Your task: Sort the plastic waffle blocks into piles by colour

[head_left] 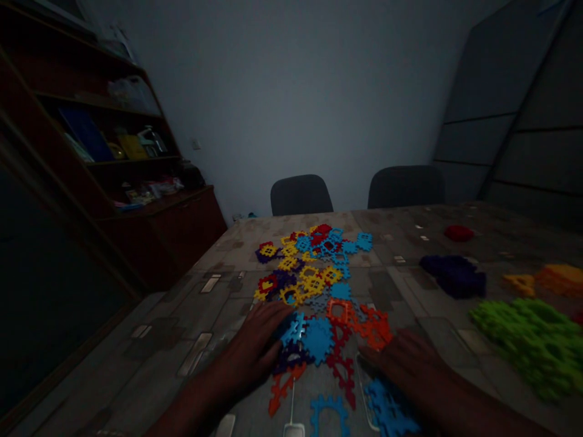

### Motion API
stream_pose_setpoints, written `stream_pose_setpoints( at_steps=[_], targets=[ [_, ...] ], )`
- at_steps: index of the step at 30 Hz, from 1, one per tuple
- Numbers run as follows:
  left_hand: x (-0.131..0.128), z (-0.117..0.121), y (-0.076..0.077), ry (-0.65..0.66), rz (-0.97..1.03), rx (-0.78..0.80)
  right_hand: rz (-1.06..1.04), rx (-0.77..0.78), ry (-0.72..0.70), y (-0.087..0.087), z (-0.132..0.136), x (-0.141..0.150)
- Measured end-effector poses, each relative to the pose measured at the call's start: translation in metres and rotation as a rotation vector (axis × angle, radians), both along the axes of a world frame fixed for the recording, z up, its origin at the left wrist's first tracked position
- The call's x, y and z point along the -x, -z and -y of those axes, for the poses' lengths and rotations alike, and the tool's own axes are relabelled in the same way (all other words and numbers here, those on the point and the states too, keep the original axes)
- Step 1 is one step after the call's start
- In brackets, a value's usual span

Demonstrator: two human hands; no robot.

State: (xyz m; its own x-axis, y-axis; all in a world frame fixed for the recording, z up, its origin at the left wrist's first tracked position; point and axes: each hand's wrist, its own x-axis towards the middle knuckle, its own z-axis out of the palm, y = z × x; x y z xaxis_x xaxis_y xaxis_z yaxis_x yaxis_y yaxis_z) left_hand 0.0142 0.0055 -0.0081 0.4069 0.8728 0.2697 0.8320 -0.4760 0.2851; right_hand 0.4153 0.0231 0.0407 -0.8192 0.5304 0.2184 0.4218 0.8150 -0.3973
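My left hand [257, 343] rests at the left edge of the pile, beside light-blue toothed pieces [294, 328] and a dark purple one [291, 358]. Its thumb and fingers are apart. My right hand [405, 364] lies to the right, its fingers stretched towards the orange toothed pieces [376, 328]. Whether they touch is hard to make out in the dim light. Between the hands lie a blue square piece [319, 338] and dark red pieces [341, 370]. A stack of blue pieces [387, 406] sits partly under my right wrist.
Yellow interlocking pieces [314, 284] and more blue ones [339, 261] spread towards the far edge. At right are heaps of green [532, 340], purple [455, 276], orange [560, 279] and red [458, 233] pieces. Two chairs [301, 194] stand behind the patterned table [218, 321].
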Motion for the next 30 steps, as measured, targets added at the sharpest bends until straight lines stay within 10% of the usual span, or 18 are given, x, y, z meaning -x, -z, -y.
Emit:
stream_pose_setpoints(
  at_steps=[13, 24, 30],
  targets=[
    [-0.003, 0.001, -0.007, -0.033, 0.063, 0.065, -0.041, -0.010, -0.004, -0.003, -0.001, 0.003],
    [-0.003, -0.003, -0.015, -0.098, 0.285, 0.099, 0.039, -0.134, 0.047, 0.064, -0.018, 0.014],
    [-0.004, -0.008, -0.024, -0.169, 0.443, 0.045, 0.004, -0.072, 0.026, 0.035, -0.014, 0.008]
  ],
)
